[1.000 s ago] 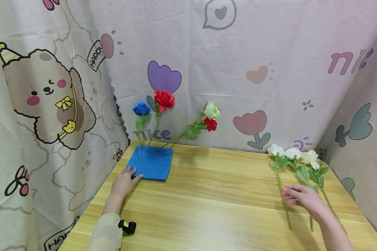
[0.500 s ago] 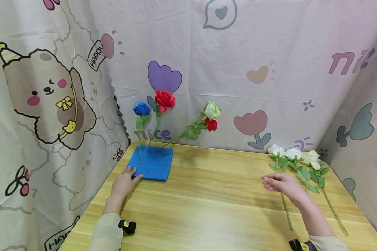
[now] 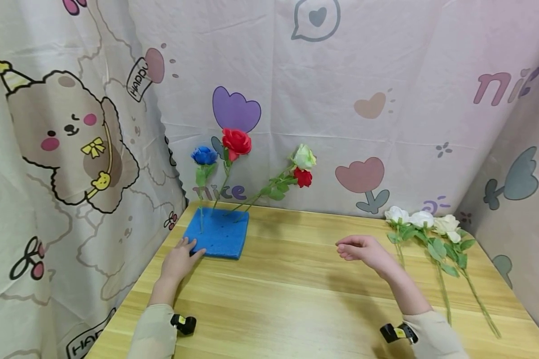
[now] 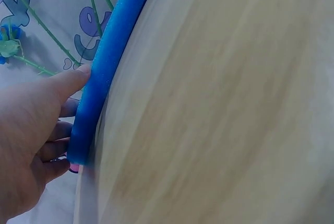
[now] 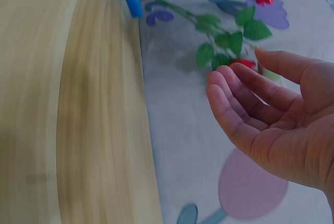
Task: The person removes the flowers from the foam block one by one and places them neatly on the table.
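Observation:
My left hand (image 3: 176, 263) rests on the near left corner of a blue foam board (image 3: 224, 244); the left wrist view shows the thumb and fingers touching its top side. Artificial roses stand in the board: a blue rose (image 3: 204, 155), a large red rose (image 3: 237, 142), a pale green rose (image 3: 304, 156) and a smaller red rose (image 3: 303, 177), the last two leaning far right. Above the table's right half hovers my right hand (image 3: 364, 251), fingers relaxed and holding nothing. To its right lie a white rose (image 3: 397, 215), another white rose (image 3: 421, 219) and a cream rose (image 3: 446, 227).
The wooden table (image 3: 269, 304) extends between the board and the lying roses. Behind it hangs a printed curtain (image 3: 323, 65), with more printed cloth on the left and right sides. A small black camera (image 3: 397, 332) is strapped to the right wrist.
My right hand has moved left, away from the lying roses, with nothing in it. The left hand has stayed on the foam board.

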